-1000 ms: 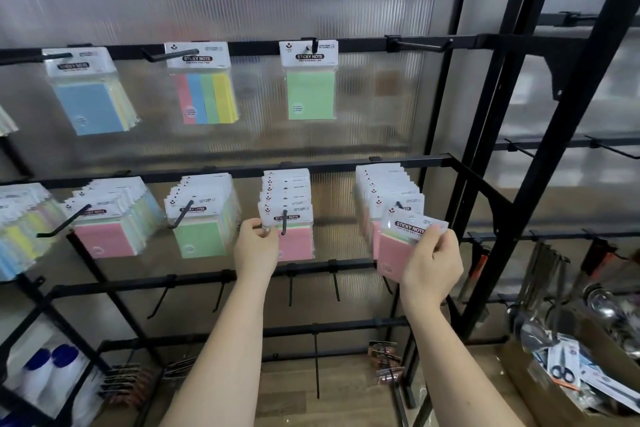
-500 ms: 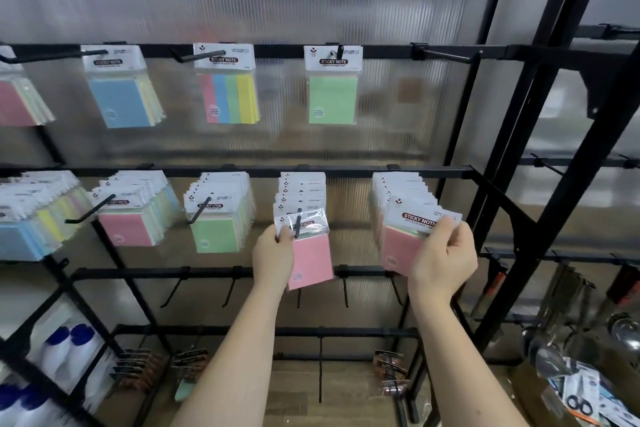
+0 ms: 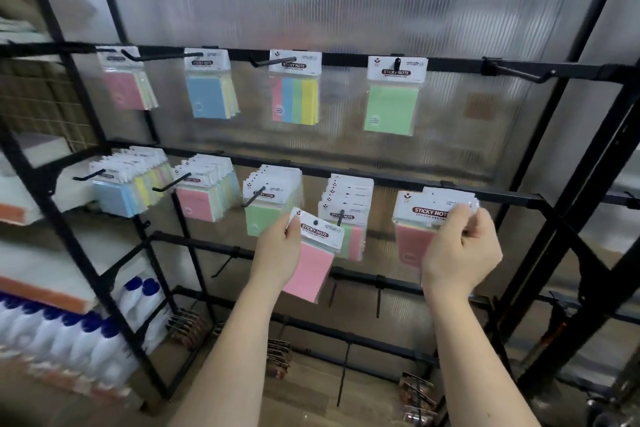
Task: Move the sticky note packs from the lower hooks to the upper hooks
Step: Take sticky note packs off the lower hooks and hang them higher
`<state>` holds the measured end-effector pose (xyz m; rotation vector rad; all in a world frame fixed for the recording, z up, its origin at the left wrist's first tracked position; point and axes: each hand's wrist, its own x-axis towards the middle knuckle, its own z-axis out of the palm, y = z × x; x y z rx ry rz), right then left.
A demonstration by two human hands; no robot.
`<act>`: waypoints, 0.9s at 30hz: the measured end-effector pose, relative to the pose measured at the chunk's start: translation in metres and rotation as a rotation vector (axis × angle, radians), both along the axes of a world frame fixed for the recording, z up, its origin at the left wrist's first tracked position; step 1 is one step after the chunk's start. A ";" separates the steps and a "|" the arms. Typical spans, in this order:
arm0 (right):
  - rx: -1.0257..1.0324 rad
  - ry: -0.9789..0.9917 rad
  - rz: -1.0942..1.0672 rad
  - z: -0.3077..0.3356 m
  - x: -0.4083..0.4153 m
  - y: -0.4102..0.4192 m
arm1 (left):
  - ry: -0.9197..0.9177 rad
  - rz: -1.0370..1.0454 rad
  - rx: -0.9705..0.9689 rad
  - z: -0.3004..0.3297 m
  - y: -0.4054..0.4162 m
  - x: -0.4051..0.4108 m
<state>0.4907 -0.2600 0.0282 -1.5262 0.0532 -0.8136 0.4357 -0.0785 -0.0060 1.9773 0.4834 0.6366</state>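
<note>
Left hand (image 3: 277,250) grips a pink pack (image 3: 310,265) by the left edge of its white header card, thumb on the front, fingers curled behind and out of sight. The pack hangs tilted from that pinch, its pad dropping down and to the right of the knuckles, clear of any hook. Just right of the thumb sits the stack (image 3: 346,215) on its lower hook (image 3: 341,218), its front pack partly covered by the held one.

Right hand (image 3: 460,250) is curled around the header of a second pink pack (image 3: 415,243), fingertips (image 3: 467,218) closed over the card's right end at the lower rail (image 3: 381,180). The pad hangs down and left of the palm, half hidden behind it. Whether more packs sit behind this one is hard to tell; a second white card peeks just above the fingers. The hook under this hand is hidden.

Well above both hands, the upper rail (image 3: 346,57) carries single packs, and up to the right of the right fingers an empty hook (image 3: 519,74) juts out. The left of the frame is blurred.
</note>
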 end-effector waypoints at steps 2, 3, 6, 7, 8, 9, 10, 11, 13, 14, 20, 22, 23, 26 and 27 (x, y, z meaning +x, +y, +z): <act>-0.019 -0.037 0.005 0.004 -0.003 0.004 | -0.036 0.061 0.004 0.007 0.007 -0.006; -0.032 -0.057 0.003 0.006 -0.005 0.007 | -0.050 0.091 0.004 0.009 0.012 -0.009; -0.020 -0.082 0.038 0.007 -0.010 0.016 | -0.090 0.211 0.024 0.016 0.030 -0.020; 0.000 -0.068 0.065 0.007 -0.012 0.020 | -0.101 0.251 0.027 0.018 0.037 -0.024; 0.010 -0.052 0.088 0.006 -0.013 0.024 | -0.103 0.285 0.026 0.019 0.045 -0.029; 0.007 -0.046 0.103 0.006 -0.015 0.029 | -0.095 0.318 0.021 0.021 0.053 -0.035; -0.003 -0.047 0.111 0.005 -0.018 0.034 | -0.088 0.351 0.020 0.023 0.061 -0.040; -0.013 -0.052 0.121 0.005 -0.020 0.040 | -0.090 0.382 0.021 0.024 0.071 -0.046; -0.015 -0.062 0.160 0.006 -0.026 0.053 | -0.105 0.442 0.005 0.025 0.089 -0.057; -0.011 -0.063 0.182 0.006 -0.029 0.061 | -0.111 0.468 -0.004 0.027 0.098 -0.063; -0.012 -0.068 0.297 0.011 -0.066 0.129 | -0.096 0.504 -0.014 0.029 0.160 -0.103; -0.028 -0.074 0.336 0.009 -0.081 0.156 | -0.083 0.500 -0.025 0.026 0.192 -0.117; -0.037 -0.072 0.350 0.006 -0.087 0.170 | -0.076 0.503 -0.030 0.025 0.208 -0.125; -0.036 -0.060 0.375 0.001 -0.105 0.209 | -0.061 0.515 -0.024 0.027 0.248 -0.147; -0.033 -0.054 0.374 -0.001 -0.109 0.221 | -0.056 0.520 -0.003 0.029 0.259 -0.154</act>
